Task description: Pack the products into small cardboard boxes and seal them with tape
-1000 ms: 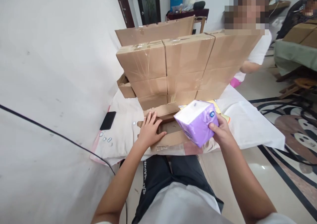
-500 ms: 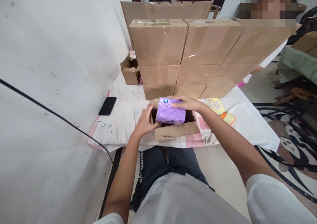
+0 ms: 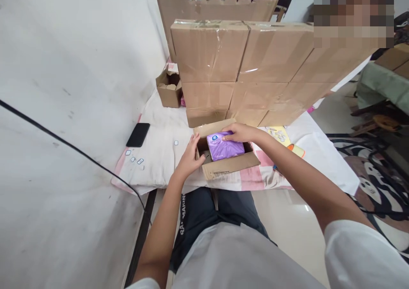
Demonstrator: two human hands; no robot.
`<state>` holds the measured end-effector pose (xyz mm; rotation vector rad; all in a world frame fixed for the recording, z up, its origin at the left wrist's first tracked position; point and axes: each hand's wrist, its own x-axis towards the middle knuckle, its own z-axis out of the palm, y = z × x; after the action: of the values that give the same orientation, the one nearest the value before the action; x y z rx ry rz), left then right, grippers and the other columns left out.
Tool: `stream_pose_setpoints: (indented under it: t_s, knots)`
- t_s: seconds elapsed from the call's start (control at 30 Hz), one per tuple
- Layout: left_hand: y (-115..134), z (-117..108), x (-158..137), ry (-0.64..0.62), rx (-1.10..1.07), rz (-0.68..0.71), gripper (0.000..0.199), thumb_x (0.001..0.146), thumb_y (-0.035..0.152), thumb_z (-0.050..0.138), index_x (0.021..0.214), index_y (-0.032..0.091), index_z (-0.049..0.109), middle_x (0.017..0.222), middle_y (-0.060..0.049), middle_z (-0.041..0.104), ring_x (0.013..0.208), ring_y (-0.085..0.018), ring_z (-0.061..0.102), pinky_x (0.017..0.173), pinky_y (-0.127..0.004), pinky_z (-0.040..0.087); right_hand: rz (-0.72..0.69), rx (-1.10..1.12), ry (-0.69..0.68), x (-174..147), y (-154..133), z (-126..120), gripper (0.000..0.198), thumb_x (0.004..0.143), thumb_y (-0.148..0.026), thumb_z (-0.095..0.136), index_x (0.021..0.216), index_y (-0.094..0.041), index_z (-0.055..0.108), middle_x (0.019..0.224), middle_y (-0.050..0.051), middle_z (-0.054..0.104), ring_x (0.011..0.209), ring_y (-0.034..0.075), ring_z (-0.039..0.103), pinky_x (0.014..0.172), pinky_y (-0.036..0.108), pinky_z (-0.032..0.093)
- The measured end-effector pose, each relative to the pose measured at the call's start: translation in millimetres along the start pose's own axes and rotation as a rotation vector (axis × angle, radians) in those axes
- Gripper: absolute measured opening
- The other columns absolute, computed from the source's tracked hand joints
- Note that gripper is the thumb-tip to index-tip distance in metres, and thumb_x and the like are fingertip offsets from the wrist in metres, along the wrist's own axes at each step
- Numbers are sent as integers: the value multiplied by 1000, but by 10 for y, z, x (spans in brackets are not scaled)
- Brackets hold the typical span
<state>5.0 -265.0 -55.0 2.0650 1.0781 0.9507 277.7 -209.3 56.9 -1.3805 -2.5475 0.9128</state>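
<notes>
A purple pack of tissues (image 3: 225, 147) sits tilted partly inside an open cardboard box (image 3: 231, 167), whose flaps are folded outward. My right hand (image 3: 242, 133) reaches over the box's far side and grips the pack's upper edge, thumb on top near the blue logo. At the box's left end, my left hand (image 3: 191, 157) holds the wall, its thumb by the front flap and its fingers along the side. To the left of the pack, part of the box's dark inside shows.
Tall taped cardboard boxes (image 3: 211, 55) form a wall behind the box. A small open carton (image 3: 168, 91) stands at back left, with a black phone (image 3: 138, 135) nearer. An orange-rimmed tape roll (image 3: 296, 150) lies at right. Another person (image 3: 354, 14) is beyond the wall.
The tissue pack has gone lower into the box and slightly right, with my right hand on it. The box's left inside now shows more. My left hand stays at the box's left end.
</notes>
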Motion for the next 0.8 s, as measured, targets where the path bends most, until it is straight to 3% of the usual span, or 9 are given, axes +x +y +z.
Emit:
stream_pose_setpoints:
  t_s: [0.13,0.37,0.8]
  knots:
    - [-4,32,9,13,6,12,77,86,22,57,158,22,28,170,-12,22,159,-30,13,129,-58,17,27,-104,9,65,0,193,30,93,-33,60,112,-17,76,112,9,78,98,25,71,84,30,48]
    - [3,35,29,3,-1,32,78,85,20,54,158,21,27,170,-13,21,159,-30,13,129,-58,17,84,-15,27,208,108,560,32,90,-30,65,117,-16,77,117,8,78,104,26,72,92,29,50]
    - [-4,50,20,8,-32,14,79,80,18,54,155,18,32,169,-14,22,159,-28,12,129,-55,16,94,-144,-36,229,145,668,31,92,-27,65,119,-21,77,122,4,77,105,24,74,93,28,52]
